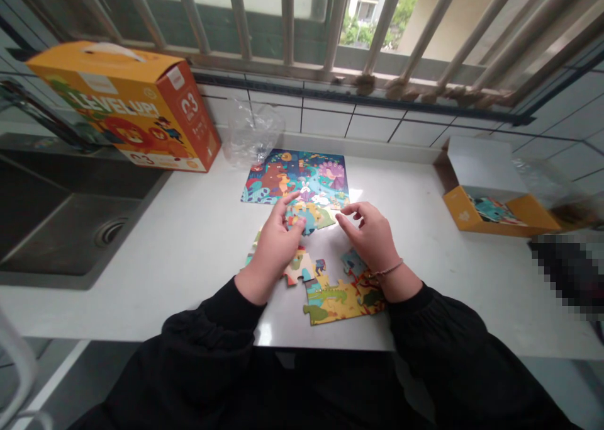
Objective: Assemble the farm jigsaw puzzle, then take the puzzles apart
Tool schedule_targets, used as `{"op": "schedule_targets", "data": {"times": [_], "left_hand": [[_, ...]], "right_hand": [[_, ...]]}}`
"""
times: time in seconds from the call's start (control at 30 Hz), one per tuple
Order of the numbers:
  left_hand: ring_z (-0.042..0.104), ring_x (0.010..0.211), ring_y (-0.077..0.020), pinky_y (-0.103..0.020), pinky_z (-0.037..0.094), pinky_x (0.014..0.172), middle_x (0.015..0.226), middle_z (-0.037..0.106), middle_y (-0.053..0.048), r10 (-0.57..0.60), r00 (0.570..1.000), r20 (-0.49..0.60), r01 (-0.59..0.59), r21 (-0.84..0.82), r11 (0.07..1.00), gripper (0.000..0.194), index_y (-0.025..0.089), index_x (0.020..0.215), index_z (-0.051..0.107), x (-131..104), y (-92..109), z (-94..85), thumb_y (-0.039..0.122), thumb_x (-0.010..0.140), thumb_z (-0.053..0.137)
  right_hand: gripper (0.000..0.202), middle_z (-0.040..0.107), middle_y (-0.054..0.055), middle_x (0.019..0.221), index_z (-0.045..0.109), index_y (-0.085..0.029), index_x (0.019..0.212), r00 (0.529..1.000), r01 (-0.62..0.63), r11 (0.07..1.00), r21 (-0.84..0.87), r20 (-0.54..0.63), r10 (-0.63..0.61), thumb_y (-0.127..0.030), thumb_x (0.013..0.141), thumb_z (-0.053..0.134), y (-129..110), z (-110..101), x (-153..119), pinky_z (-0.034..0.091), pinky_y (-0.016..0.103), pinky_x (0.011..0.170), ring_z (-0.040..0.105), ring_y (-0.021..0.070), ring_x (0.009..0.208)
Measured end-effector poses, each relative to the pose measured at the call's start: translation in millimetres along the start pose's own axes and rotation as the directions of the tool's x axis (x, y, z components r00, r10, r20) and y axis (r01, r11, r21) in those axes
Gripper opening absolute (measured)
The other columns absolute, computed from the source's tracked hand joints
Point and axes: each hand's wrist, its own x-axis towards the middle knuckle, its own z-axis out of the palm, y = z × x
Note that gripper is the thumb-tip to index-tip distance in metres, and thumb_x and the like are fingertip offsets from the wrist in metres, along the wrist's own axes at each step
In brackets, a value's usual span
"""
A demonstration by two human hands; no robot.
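On white counter by barred window, sink at left, both grips loose, fingertips on puzzle pcs.

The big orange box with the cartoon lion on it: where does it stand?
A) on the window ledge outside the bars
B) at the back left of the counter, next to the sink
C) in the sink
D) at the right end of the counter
B: the orange box stands on the white counter at the back left, beside the sink, left of the puzzle.
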Motion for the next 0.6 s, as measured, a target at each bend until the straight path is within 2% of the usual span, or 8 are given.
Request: {"op": "schedule_targets", "data": {"times": [0.07, 0.17, 0.23, 0.3, 0.4, 0.5, 0.6], "left_hand": [[0.068, 0.085, -0.0185, -0.031, 0.061, 0.077, 0.113, 0.076, -0.007, -0.040, 0.995, -0.093, 0.039, -0.011, 0.999, 0.042, 0.026, 0.142, 0.072, 2.4, -2.6, -3.1, 0.022, 0.101, 0.072], [0.062, 0.072, -0.0158, -0.027, 0.056, 0.067, 0.091, 0.070, -0.003, -0.114, 0.982, -0.148, 0.104, -0.070, 0.992, 0.027, 0.023, 0.128, 0.077, 5.5, -5.5, -5.4, 0.022, 0.102, 0.069], [0.061, 0.071, -0.0156, -0.026, 0.055, 0.066, 0.087, 0.069, -0.003, -0.149, 0.976, -0.161, 0.131, -0.118, 0.984, 0.022, 0.022, 0.122, 0.078, 6.9, -7.0, -4.9, 0.024, 0.103, 0.068], [0.062, 0.072, -0.0158, -0.026, 0.056, 0.067, 0.089, 0.071, -0.004, -0.183, 0.968, -0.171, 0.156, -0.165, 0.974, 0.022, 0.022, 0.121, 0.079, 8.0, -8.3, -4.0, 0.025, 0.102, 0.068], [0.064, 0.074, -0.0161, -0.027, 0.057, 0.069, 0.095, 0.075, -0.006, -0.224, 0.958, -0.181, 0.183, -0.219, 0.958, 0.025, 0.022, 0.124, 0.079, 9.3, -9.1, -3.7, 0.027, 0.102, 0.069], [0.066, 0.078, -0.0162, -0.028, 0.058, 0.072, 0.104, 0.078, -0.007, -0.245, 0.952, -0.181, 0.194, -0.260, 0.946, 0.029, 0.023, 0.127, 0.080, 10.2, -6.9, -4.0, 0.027, 0.100, 0.071], [0.069, 0.084, -0.0170, -0.029, 0.060, 0.077, 0.108, 0.079, -0.008, -0.290, 0.942, -0.168, 0.225, -0.326, 0.918, 0.030, 0.022, 0.127, 0.080, 9.4, -0.3, -1.9, 0.028, 0.099, 0.070]], "right_hand": [[0.031, 0.079, 0.014, 0.115, 0.072, -0.022, 0.114, 0.997, 0.075, 0.986, -0.152, 0.011, -0.075, -0.050, 0.102, 0.077, 2.4, 5.8, 4.8, 0.057, 0.051, 0.098, 0.071, 0.0324, 0.103], [0.051, 0.077, 0.020, 0.126, 0.068, -0.019, 0.132, 0.991, 0.120, 0.944, -0.306, 0.089, -0.097, -0.054, 0.098, 0.083, -0.6, 22.0, 8.9, 0.056, 0.055, 0.102, 0.069, 0.0391, 0.115], [0.059, 0.075, 0.022, 0.128, 0.066, -0.018, 0.137, 0.991, 0.102, 0.919, -0.380, 0.120, -0.060, -0.055, 0.095, 0.086, -5.0, 32.8, 9.4, 0.056, 0.056, 0.100, 0.067, 0.0418, 0.117], [0.059, 0.074, 0.020, 0.125, 0.065, -0.019, 0.138, 0.989, 0.086, 0.926, -0.367, 0.142, -0.036, -0.051, 0.094, 0.088, -7.8, 39.6, 9.7, 0.056, 0.055, 0.101, 0.067, 0.0411, 0.117], [0.058, 0.074, 0.014, 0.119, 0.064, -0.021, 0.136, 0.988, 0.069, 0.980, -0.188, 0.150, -0.041, -0.042, 0.089, 0.092, -6.9, 39.9, 11.5, 0.057, 0.051, 0.101, 0.069, 0.0350, 0.112], [0.048, 0.071, 0.006, 0.104, 0.066, -0.024, 0.128, 0.990, -0.021, 0.998, 0.056, 0.143, 0.013, -0.042, 0.090, 0.088, -5.0, 33.3, 14.0, 0.059, 0.043, 0.088, 0.069, 0.0262, 0.092], [0.041, 0.067, 0.000, 0.089, 0.066, -0.025, 0.118, 0.975, -0.160, 0.901, 0.404, 0.208, 0.080, -0.054, 0.094, 0.083, -7.6, 28.3, 14.6, 0.058, 0.038, 0.078, 0.065, 0.0204, 0.078]]}}
